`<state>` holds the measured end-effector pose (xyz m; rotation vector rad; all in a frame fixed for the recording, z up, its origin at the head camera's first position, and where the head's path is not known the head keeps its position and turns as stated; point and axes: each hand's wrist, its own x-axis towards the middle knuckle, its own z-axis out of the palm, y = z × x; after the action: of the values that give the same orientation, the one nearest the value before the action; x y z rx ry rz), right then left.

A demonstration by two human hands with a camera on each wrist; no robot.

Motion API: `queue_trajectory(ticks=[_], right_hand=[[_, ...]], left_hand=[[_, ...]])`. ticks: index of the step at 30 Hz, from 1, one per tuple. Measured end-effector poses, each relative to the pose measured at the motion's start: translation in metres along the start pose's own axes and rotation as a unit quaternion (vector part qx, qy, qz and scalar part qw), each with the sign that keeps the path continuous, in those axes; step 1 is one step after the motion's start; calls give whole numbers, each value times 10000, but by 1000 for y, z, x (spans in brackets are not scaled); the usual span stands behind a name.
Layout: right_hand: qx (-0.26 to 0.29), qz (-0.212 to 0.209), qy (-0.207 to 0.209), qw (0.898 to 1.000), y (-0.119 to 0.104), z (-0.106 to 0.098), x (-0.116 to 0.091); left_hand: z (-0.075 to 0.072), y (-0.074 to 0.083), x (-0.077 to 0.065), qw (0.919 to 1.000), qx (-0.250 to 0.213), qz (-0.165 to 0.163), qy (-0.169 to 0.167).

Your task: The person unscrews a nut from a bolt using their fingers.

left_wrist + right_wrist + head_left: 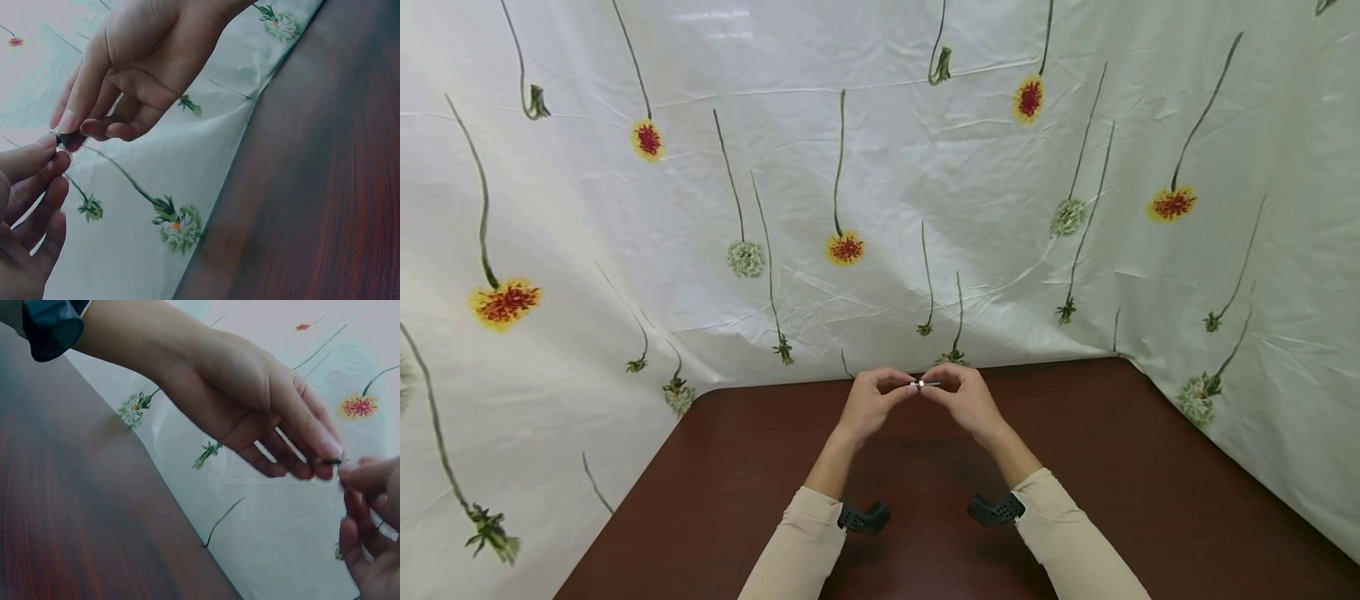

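Observation:
Both hands meet fingertip to fingertip over the far part of the table. Between them is a small, thin piece [919, 384], dark with a shiny silver part, too small to identify. My left hand [867, 405] pinches its left end between thumb and forefinger. From the other side, the thumb and forefinger of my right hand [968, 402] pinch the right end. In the left wrist view, the dark middle of the piece [61, 140] shows between the fingertips. The right wrist view has the piece [338, 462] mostly covered by fingers; the other fingers are loosely bent.
A dark reddish-brown wooden table [745, 483] with rounded far corners lies beneath the hands. Behind and beside it hangs a white cloth [880, 167] printed with flowers. A black wrist device [865, 518] sits on the left wrist and another [995, 509] on the right.

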<state>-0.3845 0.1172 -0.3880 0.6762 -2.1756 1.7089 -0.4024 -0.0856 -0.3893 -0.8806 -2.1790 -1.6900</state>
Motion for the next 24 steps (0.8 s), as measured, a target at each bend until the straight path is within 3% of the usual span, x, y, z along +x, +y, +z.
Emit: queue_trajectory(ticks=[4, 10, 24], right_hand=[[19, -170, -93, 9998, 0, 1, 1], [-369, -4, 53, 9993, -1, 2, -2], [-214, 123, -49, 9997, -1, 1, -1]], left_hand=[[-1, 0, 0, 10000, -29, 23, 8], [2, -1, -2, 10000, -4, 2, -86], [1, 0, -3, 9998, 136, 96, -111]])
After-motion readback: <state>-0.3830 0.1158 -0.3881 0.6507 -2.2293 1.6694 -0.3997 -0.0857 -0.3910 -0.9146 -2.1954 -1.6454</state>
